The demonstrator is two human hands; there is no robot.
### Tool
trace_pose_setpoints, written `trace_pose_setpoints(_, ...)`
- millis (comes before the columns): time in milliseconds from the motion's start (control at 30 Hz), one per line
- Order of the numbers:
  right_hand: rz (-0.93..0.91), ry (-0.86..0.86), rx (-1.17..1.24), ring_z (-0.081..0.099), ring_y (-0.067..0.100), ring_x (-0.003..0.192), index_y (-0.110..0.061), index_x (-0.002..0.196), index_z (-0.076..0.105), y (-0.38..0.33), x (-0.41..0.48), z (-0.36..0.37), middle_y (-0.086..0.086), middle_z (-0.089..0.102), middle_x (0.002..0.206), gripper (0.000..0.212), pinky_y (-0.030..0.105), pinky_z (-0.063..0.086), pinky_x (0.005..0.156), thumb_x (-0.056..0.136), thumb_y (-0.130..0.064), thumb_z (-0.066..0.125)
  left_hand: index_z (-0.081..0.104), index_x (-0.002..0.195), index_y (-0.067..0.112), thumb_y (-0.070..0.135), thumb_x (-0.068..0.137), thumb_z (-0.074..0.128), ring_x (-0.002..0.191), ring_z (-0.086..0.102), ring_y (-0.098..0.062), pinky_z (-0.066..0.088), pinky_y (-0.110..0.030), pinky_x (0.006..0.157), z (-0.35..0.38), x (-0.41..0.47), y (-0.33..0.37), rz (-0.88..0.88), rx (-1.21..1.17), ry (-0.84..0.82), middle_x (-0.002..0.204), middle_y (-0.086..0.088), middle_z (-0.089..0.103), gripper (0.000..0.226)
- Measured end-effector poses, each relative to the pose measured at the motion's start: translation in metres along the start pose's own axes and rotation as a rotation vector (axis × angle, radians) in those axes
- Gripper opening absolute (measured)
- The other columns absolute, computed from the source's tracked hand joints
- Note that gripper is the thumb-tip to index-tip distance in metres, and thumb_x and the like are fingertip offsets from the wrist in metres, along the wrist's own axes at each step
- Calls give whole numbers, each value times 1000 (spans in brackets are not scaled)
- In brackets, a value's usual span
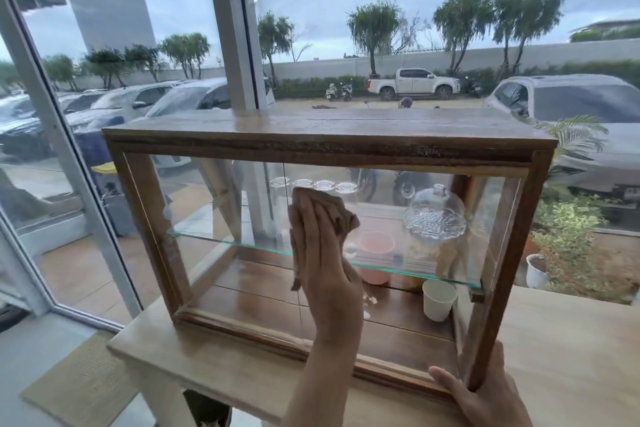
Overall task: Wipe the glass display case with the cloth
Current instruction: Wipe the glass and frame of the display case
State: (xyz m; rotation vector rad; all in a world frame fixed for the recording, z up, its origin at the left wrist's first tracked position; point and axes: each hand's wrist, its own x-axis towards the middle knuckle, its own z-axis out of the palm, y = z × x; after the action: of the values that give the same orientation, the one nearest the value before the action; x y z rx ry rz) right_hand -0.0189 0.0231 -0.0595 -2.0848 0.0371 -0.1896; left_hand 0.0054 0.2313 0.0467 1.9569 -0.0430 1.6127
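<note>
A wooden-framed glass display case [329,135] stands on a light wooden counter [571,340]. My left hand [322,253] lies flat against the middle of the front glass pane and presses a brown cloth [343,215] onto it; the cloth sticks out above and to the right of my fingers. My right hand [485,395] grips the case's lower right front corner post. Inside, a glass shelf [214,239] carries several upturned glasses [323,185], a cut-glass dome [434,215] and a pink bowl [375,243]. A white cup [438,300] sits on the case floor.
The counter stands against large windows [381,45] that look out on parked cars and trees. The counter's left edge drops to the floor, where a woven mat [79,388] lies. White plant pots [536,270] stand outside at the right.
</note>
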Motion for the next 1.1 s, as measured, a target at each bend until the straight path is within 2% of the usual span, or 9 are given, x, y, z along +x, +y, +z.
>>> trace_pose_setpoints(133,-1,9,-10,61,34,111,-19,136,34,1,1,1,4,60,127,98,33,40,72,58,-29,91,43,139,-9,3,102,32,145,26,-37,30,-57,114,10,-30,23,137,-77,-143,151,-22,37,40)
trace_pose_setpoints(267,12,7,1,62,34,106,-23,138,33,1,0,0,-1,58,98,99,33,40,72,58,-29,91,45,138,-8,-21,88,35,144,28,-38,34,-58,112,-1,19,-11,79,-28,-3,150,-22,40,53)
trace_pose_setpoints(333,5,10,9,63,32,100,-25,139,33,-2,-2,-1,-6,57,97,98,33,40,72,59,-29,91,42,140,-7,-22,87,39,144,28,-38,34,-60,111,-1,-6,-12,31,-22,21,152,-20,37,55)
trace_pose_setpoints(500,17,2,6,52,6,66,-26,134,34,-10,-6,-5,-17,56,77,90,29,40,63,62,-32,89,49,137,-2,-8,94,48,142,35,-36,39,-59,108,14,-33,26,330,-116,-179,147,-12,46,43)
trace_pose_setpoints(600,-11,-25,8,52,-5,68,-24,132,34,-11,-7,-8,-16,57,78,85,16,39,61,66,-30,87,51,134,-6,-22,86,44,141,36,-38,38,-59,109,5,19,1,286,-65,-99,146,-17,45,51)
trace_pose_setpoints(700,-13,-35,1,55,-4,69,-24,129,34,-12,-9,-10,-12,60,77,81,14,40,61,67,-33,86,45,138,-6,-17,91,37,143,30,-39,36,-61,108,-6,-5,-16,182,-16,-72,151,-20,38,50)
trace_pose_setpoints(800,-16,-34,-14,59,-3,66,-25,121,36,-8,-9,-10,-5,62,72,75,13,41,58,66,-37,85,37,144,1,1,102,35,144,30,-36,36,-60,108,11,-53,19,302,-89,-225,158,-6,32,42)
trace_pose_setpoints(900,-26,-35,-19,60,-1,68,-30,119,34,-5,-8,-10,-3,63,75,73,14,42,58,66,-40,85,46,140,2,-7,98,45,143,34,-32,38,-54,110,20,-14,36,462,-167,-231,148,-9,45,43)
trace_pose_setpoints(1100,-55,-50,-18,62,-6,70,-40,118,29,-1,-6,-11,-1,64,73,75,9,42,56,67,-40,84,53,132,-5,-2,102,34,141,35,-35,40,-62,103,3,-27,3,334,-80,-201,146,-14,47,36)
